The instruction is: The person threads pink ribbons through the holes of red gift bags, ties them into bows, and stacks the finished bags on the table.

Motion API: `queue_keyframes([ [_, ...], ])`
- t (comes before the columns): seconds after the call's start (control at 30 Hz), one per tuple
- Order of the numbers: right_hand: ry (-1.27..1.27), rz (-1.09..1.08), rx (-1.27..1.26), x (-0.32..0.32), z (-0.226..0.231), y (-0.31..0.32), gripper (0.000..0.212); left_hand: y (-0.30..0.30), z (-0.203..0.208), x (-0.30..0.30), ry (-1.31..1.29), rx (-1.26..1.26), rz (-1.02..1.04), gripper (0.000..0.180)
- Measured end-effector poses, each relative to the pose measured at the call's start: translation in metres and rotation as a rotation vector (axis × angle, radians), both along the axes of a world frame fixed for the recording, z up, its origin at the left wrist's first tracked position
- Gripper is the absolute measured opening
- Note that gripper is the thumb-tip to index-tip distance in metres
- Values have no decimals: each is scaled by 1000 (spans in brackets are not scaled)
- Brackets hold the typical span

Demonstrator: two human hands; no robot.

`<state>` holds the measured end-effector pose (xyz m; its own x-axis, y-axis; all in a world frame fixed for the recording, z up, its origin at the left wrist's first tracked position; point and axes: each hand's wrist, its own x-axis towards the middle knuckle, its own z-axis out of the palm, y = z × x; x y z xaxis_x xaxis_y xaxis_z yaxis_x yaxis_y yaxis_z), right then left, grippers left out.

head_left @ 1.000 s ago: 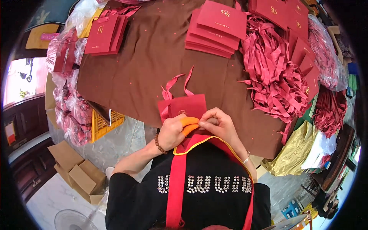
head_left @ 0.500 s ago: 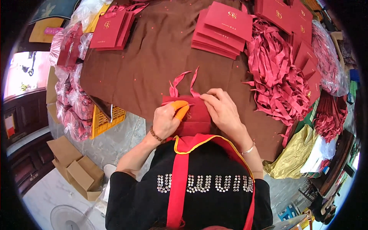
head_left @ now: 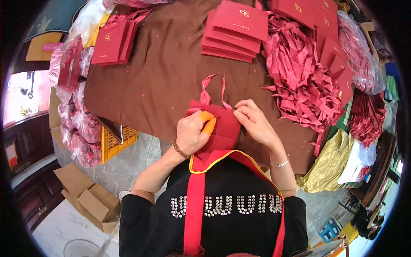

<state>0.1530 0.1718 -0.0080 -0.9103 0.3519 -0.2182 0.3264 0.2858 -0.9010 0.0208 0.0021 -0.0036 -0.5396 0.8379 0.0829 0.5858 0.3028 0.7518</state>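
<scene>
A dark red paper gift bag [head_left: 227,127] lies tilted in front of me at the near edge of the table. My left hand [head_left: 189,135] grips its left side, with orange covers on the thumb and a finger. Two red ribbon ends stand up from the bag's far edge. The left ribbon [head_left: 206,91] rises free. At the bag's upper right corner, my right hand [head_left: 258,124] pinches the base of the right ribbon [head_left: 224,91] between thumb and fingers. The fingertips partly hide the spot where that ribbon meets the bag.
Stacked red bags [head_left: 234,32] lie on the brown tablecloth [head_left: 171,55], with a smaller stack [head_left: 112,44] at far left. A heap of red ribbons [head_left: 295,73] covers the right side. Below left stand a yellow crate [head_left: 117,143] and an open cardboard box [head_left: 92,197].
The bag has tilted, and its gold emblem no longer shows. My right hand has shifted slightly outward along the bag's upper right corner. My left hand keeps its grip.
</scene>
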Motion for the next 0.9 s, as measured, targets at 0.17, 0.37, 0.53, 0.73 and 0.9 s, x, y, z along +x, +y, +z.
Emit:
queue_keyframes([
  [0.17,28,-114,-129,-1,-9,-7,19,14,3,6,66,54,-92,11],
  [0.37,78,-146,-164,0,-18,-11,19,20,5,7,49,41,-104,10],
  [0.53,86,-163,-213,1,-17,-12,19,22,6,10,96,-3,-115,9],
  [0.73,94,-176,-249,3,-24,-12,20,25,4,12,33,-29,-133,8],
  [0.9,89,-172,-198,1,-21,-14,19,26,7,8,66,-69,-155,7],
])
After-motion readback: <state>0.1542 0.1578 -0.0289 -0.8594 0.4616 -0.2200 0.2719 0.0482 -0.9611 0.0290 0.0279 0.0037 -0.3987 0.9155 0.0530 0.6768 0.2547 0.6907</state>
